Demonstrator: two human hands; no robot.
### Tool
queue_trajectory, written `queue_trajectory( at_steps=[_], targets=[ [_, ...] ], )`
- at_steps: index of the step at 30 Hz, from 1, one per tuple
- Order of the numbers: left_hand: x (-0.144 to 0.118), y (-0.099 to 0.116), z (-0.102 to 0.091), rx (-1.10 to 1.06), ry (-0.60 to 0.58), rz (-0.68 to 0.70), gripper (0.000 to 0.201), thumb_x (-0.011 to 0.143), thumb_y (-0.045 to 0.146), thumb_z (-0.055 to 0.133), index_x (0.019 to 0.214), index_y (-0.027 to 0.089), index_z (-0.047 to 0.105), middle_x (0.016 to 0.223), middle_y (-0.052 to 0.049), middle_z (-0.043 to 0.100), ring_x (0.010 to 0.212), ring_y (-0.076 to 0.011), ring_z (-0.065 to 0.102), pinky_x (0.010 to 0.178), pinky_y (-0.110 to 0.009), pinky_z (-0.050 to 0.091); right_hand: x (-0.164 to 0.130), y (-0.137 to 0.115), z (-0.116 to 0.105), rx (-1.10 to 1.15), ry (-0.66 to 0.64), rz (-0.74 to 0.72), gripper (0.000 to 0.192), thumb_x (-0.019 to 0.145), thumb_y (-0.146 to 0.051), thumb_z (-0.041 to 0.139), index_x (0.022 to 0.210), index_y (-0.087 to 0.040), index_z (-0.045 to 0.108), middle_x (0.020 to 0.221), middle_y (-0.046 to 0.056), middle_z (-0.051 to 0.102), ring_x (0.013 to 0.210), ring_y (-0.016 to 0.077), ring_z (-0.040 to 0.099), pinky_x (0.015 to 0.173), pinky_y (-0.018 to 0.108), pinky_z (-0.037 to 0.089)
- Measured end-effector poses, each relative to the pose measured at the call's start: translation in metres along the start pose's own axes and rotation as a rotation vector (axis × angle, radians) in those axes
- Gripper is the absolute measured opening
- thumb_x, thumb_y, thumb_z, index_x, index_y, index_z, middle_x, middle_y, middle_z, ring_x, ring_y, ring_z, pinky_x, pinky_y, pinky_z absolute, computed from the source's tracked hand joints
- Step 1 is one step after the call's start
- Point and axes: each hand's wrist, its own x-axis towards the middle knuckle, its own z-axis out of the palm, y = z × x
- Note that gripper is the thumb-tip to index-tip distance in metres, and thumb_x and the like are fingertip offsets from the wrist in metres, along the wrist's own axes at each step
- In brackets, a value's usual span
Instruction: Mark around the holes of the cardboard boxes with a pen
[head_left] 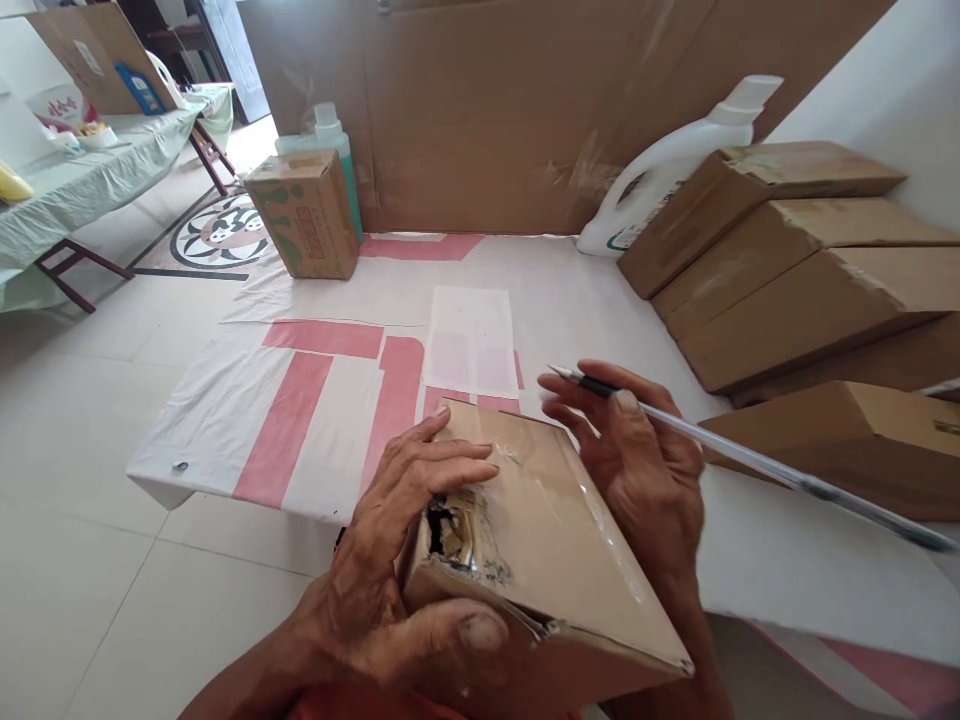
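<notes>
Box [547, 540] clasped between left fingers [442, 470]; pen [750, 460] pinched in right fingers [622, 400].

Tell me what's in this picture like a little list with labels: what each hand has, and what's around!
left hand: the left hand grips the torn cardboard box, fingers on top, thumb at its near edge
right hand: the right hand holds a long thin blade tool beside the box
box state: taped, with a ragged hole near the left fingers
surface: white and pink sheet
right side: stacked brown boxes and a white jug
far side: a small printed box before a green bottle
</notes>
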Motion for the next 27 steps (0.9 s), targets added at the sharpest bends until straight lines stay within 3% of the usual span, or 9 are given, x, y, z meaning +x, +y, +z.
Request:
queue_trajectory(
  at_steps=[4,8,13,17,20,23,27],
  targets=[
    [0.006,-0.015,0.004,-0.098,-0.019,0.028,0.070,0.092,0.066,0.073,0.151,0.030,0.061,0.156,-0.010,0.063,0.160,-0.0415,0.038,0.132,-0.062,0.029,0.015,0.014,0.001,0.100,-0.112,0.129,0.026,0.095,-0.053,0.074,0.107,-0.030,0.077,0.099,0.003,0.084,0.099,0.0243,0.081,0.092,0.041,0.063],
    [-0.002,-0.019,0.005,-0.061,0.079,-0.023,0.082,0.091,0.073,0.071,0.160,0.031,0.053,0.168,-0.012,0.048,0.159,-0.0399,0.039,0.128,-0.056,0.039,0.007,0.006,0.002,-0.043,-0.092,0.041,0.034,0.100,-0.049,0.070,0.079,-0.023,0.078,0.107,0.005,0.081,0.091,0.0231,0.081,0.100,0.041,0.060],
    [0.000,-0.009,-0.009,0.080,0.191,0.013,0.090,0.085,0.088,0.063,0.157,0.035,0.058,0.169,-0.009,0.047,0.158,-0.0397,0.040,0.126,-0.052,0.042,-0.005,-0.026,0.025,0.041,-0.088,-0.152,0.020,0.107,-0.037,0.061,0.101,-0.025,0.076,0.067,-0.002,0.076,0.087,0.0242,0.082,0.095,0.042,0.062],
    [0.010,-0.011,-0.028,0.082,0.376,-0.053,0.088,0.087,0.093,0.052,0.146,0.031,0.067,0.152,-0.010,0.060,0.137,-0.0366,0.059,0.110,-0.045,0.053,-0.024,-0.036,0.042,0.008,0.070,-0.298,0.019,0.110,-0.028,0.059,0.105,-0.023,0.076,0.076,-0.001,0.079,0.096,0.0215,0.080,0.102,0.038,0.057],
    [0.009,-0.017,-0.040,-0.012,0.366,-0.181,0.076,0.096,0.086,0.047,0.133,0.025,0.074,0.129,-0.010,0.071,0.115,-0.0320,0.068,0.099,-0.040,0.055,-0.052,-0.032,0.040,-0.010,0.118,-0.279,0.018,0.110,-0.029,0.060,0.113,-0.024,0.077,0.082,0.000,0.079,0.099,0.0206,0.078,0.102,0.036,0.056],
    [0.000,-0.022,-0.051,-0.232,0.377,-0.358,0.059,0.101,0.073,0.055,0.124,0.023,0.076,0.116,-0.009,0.076,0.100,-0.0268,0.071,0.088,-0.035,0.056,-0.082,-0.025,0.027,0.028,-0.017,-0.172,0.022,0.112,-0.030,0.056,0.120,-0.026,0.077,0.087,0.002,0.080,0.099,0.0205,0.078,0.095,0.035,0.060],
    [-0.009,-0.018,-0.064,-0.529,0.311,-0.520,0.043,0.096,0.058,0.069,0.115,0.020,0.077,0.104,-0.008,0.076,0.085,-0.0213,0.070,0.076,-0.029,0.055,-0.107,-0.022,0.013,0.104,-0.301,-0.057,0.029,0.114,-0.028,0.050,0.126,-0.028,0.077,0.072,0.001,0.075,0.078,0.0176,0.076,0.078,0.030,0.063]
  ],
)
